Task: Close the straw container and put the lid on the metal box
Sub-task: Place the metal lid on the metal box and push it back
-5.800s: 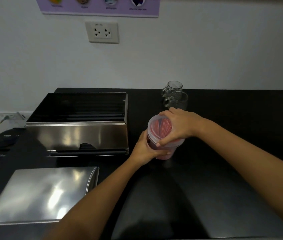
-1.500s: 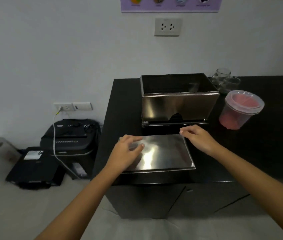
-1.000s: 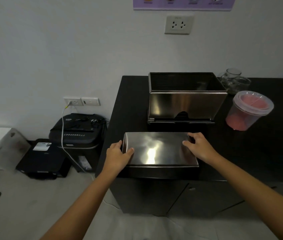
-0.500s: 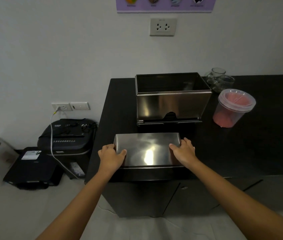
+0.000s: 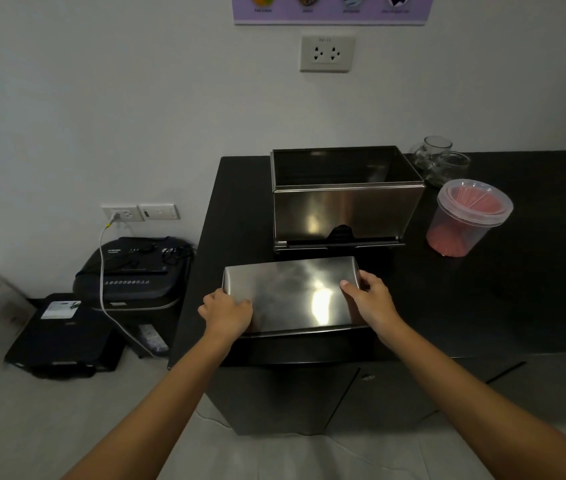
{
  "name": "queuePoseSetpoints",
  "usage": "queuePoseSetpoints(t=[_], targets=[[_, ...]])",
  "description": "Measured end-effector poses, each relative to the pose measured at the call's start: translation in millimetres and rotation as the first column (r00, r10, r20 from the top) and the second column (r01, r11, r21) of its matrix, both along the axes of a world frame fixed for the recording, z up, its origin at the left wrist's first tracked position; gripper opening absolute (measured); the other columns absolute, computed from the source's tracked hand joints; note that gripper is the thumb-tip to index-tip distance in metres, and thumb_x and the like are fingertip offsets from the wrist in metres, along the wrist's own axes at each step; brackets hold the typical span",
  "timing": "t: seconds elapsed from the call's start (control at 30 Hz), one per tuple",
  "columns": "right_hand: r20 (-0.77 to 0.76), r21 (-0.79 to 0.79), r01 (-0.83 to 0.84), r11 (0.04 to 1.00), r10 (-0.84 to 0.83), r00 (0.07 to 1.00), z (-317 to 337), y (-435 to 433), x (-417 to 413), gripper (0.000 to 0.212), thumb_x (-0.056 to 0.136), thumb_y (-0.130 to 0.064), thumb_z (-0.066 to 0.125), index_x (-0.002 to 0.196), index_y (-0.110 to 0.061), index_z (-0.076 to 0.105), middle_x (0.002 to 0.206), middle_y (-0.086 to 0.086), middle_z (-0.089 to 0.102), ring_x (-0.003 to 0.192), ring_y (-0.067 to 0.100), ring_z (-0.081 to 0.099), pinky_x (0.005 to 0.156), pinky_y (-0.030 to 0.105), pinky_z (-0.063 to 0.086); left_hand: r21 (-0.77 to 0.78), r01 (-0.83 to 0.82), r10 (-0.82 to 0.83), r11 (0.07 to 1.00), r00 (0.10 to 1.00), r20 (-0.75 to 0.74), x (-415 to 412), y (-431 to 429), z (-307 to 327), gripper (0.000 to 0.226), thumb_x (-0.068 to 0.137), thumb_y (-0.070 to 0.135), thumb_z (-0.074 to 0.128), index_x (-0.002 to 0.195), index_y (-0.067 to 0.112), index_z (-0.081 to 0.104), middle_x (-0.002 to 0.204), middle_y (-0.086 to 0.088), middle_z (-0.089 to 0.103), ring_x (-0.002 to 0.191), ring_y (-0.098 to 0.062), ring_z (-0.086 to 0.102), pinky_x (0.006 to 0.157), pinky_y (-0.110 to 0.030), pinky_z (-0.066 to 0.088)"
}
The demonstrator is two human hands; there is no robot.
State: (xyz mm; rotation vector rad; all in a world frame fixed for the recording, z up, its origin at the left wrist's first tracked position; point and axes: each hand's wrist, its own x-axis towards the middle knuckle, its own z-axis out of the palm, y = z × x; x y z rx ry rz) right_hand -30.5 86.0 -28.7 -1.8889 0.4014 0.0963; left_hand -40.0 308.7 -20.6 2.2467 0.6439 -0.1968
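Lying near the front edge of the black counter (image 5: pixel 482 306), the metal lid (image 5: pixel 292 292) is being gripped at both short ends: the left hand (image 5: pixel 228 313) is clasping its left end, the right hand (image 5: pixel 371 301) its right end. Just behind it, the metal box (image 5: pixel 344 213) is standing open-topped. Right of the box, the straw container (image 5: pixel 465 220) is sitting with its clear lid on, two glass jars (image 5: pixel 441 161) standing behind it.

Glossy brushed-metal lid (image 5: pixel 292 292), metal box (image 5: pixel 344 209), translucent plastic container (image 5: pixel 465 223)
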Motion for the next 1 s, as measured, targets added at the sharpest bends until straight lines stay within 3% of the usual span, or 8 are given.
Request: queuePoseSetpoints(t=[0.13,0.33,0.47,0.57,0.7,0.8,0.87,1.0], targets=[[0.009,0.091,0.015,0.996,-0.016,1.000,0.1,-4.1,-2.4,0.058,0.082,-0.022,0.061,0.133,-0.009,0.037,0.136,0.014,0.043,0.120,0.028,0.046,0.092,0.029,0.041,-0.022,-0.008,0.008,1.000,1.000,0.012,-1.1,-0.2,1.7,0.052,0.085,0.021,0.053,0.130,0.000,0.035,0.138,-0.022,0.033,0.127,-0.035,0.027,0.100,-0.039,0.028],[0.069,0.106,0.021,0.994,-0.028,0.997,0.7,-7.3,-9.4,0.060,0.081,-0.024,0.063,0.134,-0.011,0.037,0.136,0.012,0.045,0.121,0.025,0.047,0.099,0.035,0.042,-0.149,-0.023,0.030,0.989,0.999,0.042,-0.1,12.4,2.4,0.040,0.082,0.017,0.056,0.119,0.002,0.050,0.128,-0.023,0.046,0.116,-0.037,0.046,0.093,-0.043,0.042],[0.145,0.110,0.020,0.994,-0.036,0.989,7.4,-9.1,-14.2,0.060,0.080,-0.023,0.064,0.133,-0.014,0.039,0.132,0.011,0.049,0.116,0.024,0.050,0.089,0.029,0.044,-0.311,-0.007,0.068,0.950,0.980,0.186,-14.3,22.1,4.6,0.049,0.079,0.014,0.066,0.124,0.007,0.047,0.127,-0.015,0.052,0.106,-0.023,0.053,0.073,-0.025,0.043],[0.219,0.093,-0.021,0.995,0.001,0.976,18.6,-8.4,-16.3,0.060,0.081,-0.025,0.063,0.134,-0.018,0.037,0.132,0.010,0.048,0.114,0.024,0.051,0.083,0.029,0.049,-0.359,0.019,0.094,0.933,0.951,0.295,-24.7,25.5,14.2,0.057,0.077,0.012,0.069,0.128,0.006,0.045,0.126,-0.013,0.056,0.100,-0.015,0.052,0.080,-0.025,0.042],[0.331,0.065,-0.036,0.997,0.012,0.944,44.3,-1.7,-11.3,0.060,0.082,-0.025,0.060,0.136,-0.017,0.034,0.135,0.007,0.043,0.112,0.018,0.048,0.070,0.017,0.045,-0.370,0.063,0.107,0.927,0.901,0.421,-23.1,28.7,39.8,0.058,0.077,0.011,0.068,0.130,0.006,0.044,0.126,-0.013,0.057,0.100,-0.013,0.052,0.091,-0.030,0.044],[0.406,0.068,-0.002,0.998,-0.026,0.914,69.4,3.2,-4.2,0.059,0.082,-0.024,0.061,0.135,-0.014,0.036,0.134,0.008,0.046,0.116,0.019,0.048,0.088,0.033,0.050,-0.352,0.089,0.109,0.932,0.856,0.505,-15.1,30.0,61.6,0.058,0.078,0.014,0.068,0.130,0.009,0.045,0.122,-0.008,0.057,0.099,-0.011,0.054,0.092,-0.035,0.048],[0.442,0.054,0.017,0.998,-0.039,0.896,85.0,2.3,-1.1,0.060,0.081,-0.024,0.063,0.134,-0.012,0.038,0.133,0.008,0.049,0.119,0.021,0.048,0.100,0.043,0.043,-0.379,0.118,0.125,0.918,0.820,0.558,-7.6,30.3,74.7,0.055,0.077,0.014,0.069,0.128,0.010,0.048,0.114,-0.002,0.058,0.088,-0.004,0.057,0.080,-0.027,0.050],[0.456,0.057,0.042,0.997,-0.064,0.888,111.2,-8.9,5.2,0.061,0.080,-0.027,0.063,0.134,-0.014,0.037,0.133,0.009,0.050,0.118,0.023,0.049,0.101,0.046,0.042,-0.419,0.189,0.116,0.888,0.789,0.603,9.5,21.4,96.0,0.054,0.077,0.017,0.069,0.127,0.013,0.049,0.111,0.000,0.059,0.092,-0.007,0.059,0.075,-0.023,0.049]])
